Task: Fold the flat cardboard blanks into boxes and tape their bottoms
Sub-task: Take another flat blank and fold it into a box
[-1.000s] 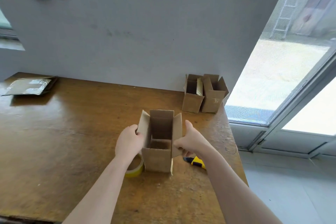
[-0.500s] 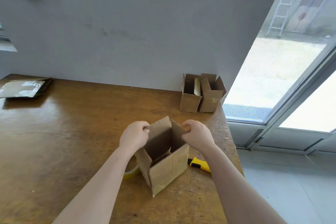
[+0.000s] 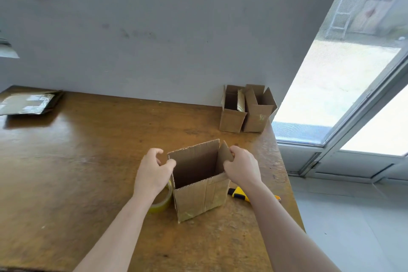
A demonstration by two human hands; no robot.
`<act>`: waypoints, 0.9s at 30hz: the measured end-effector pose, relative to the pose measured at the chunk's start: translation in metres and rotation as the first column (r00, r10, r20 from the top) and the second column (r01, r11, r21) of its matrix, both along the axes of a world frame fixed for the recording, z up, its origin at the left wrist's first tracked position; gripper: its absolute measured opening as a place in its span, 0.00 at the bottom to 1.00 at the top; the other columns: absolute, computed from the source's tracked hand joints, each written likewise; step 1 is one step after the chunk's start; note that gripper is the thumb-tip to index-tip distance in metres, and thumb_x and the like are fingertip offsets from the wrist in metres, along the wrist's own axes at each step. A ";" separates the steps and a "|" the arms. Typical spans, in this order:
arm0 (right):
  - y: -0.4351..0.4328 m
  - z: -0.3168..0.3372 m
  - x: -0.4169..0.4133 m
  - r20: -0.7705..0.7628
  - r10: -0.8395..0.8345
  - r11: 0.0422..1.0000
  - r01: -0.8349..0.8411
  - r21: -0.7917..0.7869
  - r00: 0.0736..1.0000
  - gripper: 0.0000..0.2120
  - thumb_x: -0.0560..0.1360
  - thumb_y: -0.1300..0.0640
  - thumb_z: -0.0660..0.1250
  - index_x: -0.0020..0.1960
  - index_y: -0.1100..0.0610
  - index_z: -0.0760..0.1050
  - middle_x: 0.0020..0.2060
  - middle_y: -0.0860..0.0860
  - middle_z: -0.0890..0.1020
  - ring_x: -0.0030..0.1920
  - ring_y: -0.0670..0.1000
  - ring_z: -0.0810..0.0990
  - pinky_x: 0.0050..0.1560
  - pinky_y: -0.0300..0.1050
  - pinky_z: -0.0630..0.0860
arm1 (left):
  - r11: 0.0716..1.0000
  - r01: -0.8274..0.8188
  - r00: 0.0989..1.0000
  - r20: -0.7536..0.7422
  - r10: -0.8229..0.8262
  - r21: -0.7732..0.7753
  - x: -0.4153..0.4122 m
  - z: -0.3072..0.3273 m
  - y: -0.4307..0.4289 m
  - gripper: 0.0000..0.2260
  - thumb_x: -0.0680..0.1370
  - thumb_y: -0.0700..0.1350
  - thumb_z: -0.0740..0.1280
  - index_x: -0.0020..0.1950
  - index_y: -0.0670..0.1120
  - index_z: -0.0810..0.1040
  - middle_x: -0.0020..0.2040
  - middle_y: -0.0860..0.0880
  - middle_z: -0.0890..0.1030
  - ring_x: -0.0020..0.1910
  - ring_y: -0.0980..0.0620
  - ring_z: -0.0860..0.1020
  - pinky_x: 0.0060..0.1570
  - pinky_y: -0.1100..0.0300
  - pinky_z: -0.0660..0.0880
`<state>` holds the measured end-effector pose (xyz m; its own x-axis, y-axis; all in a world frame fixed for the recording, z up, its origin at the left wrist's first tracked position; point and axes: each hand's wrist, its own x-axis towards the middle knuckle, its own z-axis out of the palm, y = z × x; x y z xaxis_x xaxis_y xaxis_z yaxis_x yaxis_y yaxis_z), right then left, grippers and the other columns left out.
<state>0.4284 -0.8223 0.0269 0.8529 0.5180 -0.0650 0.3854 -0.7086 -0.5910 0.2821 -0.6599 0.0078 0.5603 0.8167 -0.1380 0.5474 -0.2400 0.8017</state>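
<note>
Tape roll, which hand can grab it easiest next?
Probably the left hand. The tape roll lies just below its wrist, left of the box. The right hand is on the box's other side, farther from it.

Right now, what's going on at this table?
A person is putting together a small cardboard box, open side up, at a wooden table. The left hand pinches its left edge and the right hand grips its right flap. A tape roll and a yellow cutter lie beside it. Two made-up boxes stand by the wall; flat blanks lie far left.
</note>
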 end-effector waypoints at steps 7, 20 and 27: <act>0.000 -0.005 -0.011 0.053 -0.009 1.000 0.008 0.027 0.999 0.10 0.73 0.57 0.67 0.53 0.50 0.72 0.37 0.43 0.74 0.36 0.43 0.72 0.30 0.35 0.62 | 0.995 0.103 0.991 0.083 -0.102 -0.008 0.007 0.000 -0.008 0.13 0.77 0.53 0.67 0.59 0.49 0.78 0.43 0.49 0.77 0.45 0.50 0.77 0.39 0.62 0.70; -0.016 -0.003 0.002 -0.191 0.470 0.867 -0.491 -0.080 0.862 0.46 0.58 0.21 0.63 0.63 0.52 0.79 0.64 0.39 0.72 0.66 0.43 0.58 0.61 0.45 0.63 | 0.961 0.273 0.961 -0.040 -0.274 -0.039 0.013 -0.002 0.001 0.27 0.78 0.44 0.67 0.75 0.51 0.61 0.47 0.52 0.76 0.46 0.54 0.76 0.43 0.63 0.70; -0.009 0.000 -0.001 -0.065 0.298 0.953 -0.301 -0.036 0.952 0.28 0.65 0.40 0.77 0.60 0.46 0.75 0.52 0.42 0.80 0.54 0.46 0.78 0.45 0.38 0.71 | 0.975 0.217 0.975 -0.061 -0.214 0.046 0.008 -0.011 0.007 0.26 0.73 0.46 0.74 0.69 0.53 0.70 0.65 0.49 0.71 0.61 0.49 0.73 0.57 0.58 0.74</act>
<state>0.4271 -0.8317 0.0270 0.6530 0.7446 -0.1385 0.5501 -0.5920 -0.5890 0.2901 -0.6531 -0.0036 0.7168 0.6844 -0.1339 0.5212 -0.3982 0.7548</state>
